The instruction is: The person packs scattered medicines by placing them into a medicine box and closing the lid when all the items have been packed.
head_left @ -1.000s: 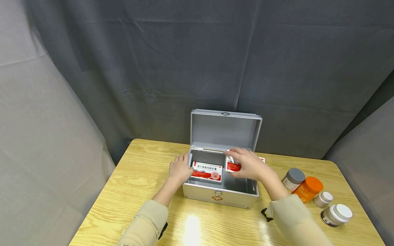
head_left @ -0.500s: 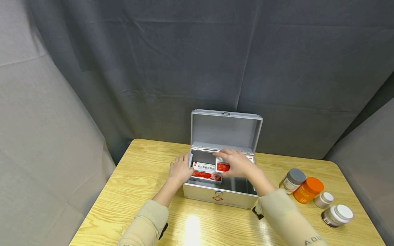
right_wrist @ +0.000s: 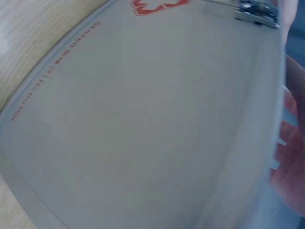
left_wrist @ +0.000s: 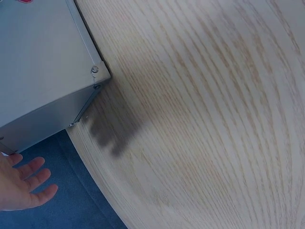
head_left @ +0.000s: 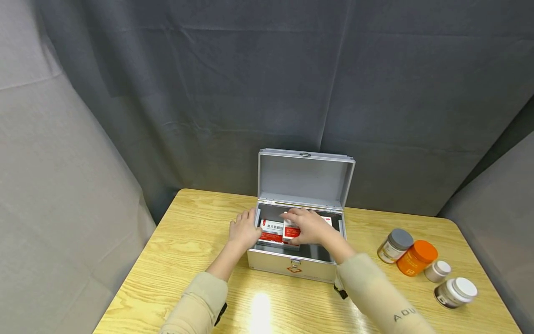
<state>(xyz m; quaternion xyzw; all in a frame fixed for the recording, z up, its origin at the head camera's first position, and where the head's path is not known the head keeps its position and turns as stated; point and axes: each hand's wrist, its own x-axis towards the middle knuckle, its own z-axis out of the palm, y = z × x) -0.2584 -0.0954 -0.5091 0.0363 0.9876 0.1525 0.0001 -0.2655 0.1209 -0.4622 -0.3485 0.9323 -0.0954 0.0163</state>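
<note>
An aluminium first-aid case (head_left: 271, 263) stands on the table with its lid (head_left: 304, 176) raised. Inside at the left lies a white and red medicine box (head_left: 270, 237). My right hand (head_left: 310, 228) grips a second such medicine box (head_left: 290, 233) from above, partly hidden by the hand, over the right end of the first; whether the two touch I cannot tell. At the case's left rim rests my left hand (head_left: 243, 231). The left wrist view has the left hand's fingers (left_wrist: 35, 180) loosely spread beside the case.
To the right on the wooden table (head_left: 200, 218) stand a grey-lidded jar (head_left: 394, 246), an orange jar (head_left: 417, 258), a small white-capped bottle (head_left: 438, 271) and a white-lidded jar (head_left: 455, 292). A dark curtain (head_left: 229, 93) hangs behind the table.
My right hand has carried its medicine box leftward and lower inside the case, partly over the first box. My left hand stays at the left rim.
</note>
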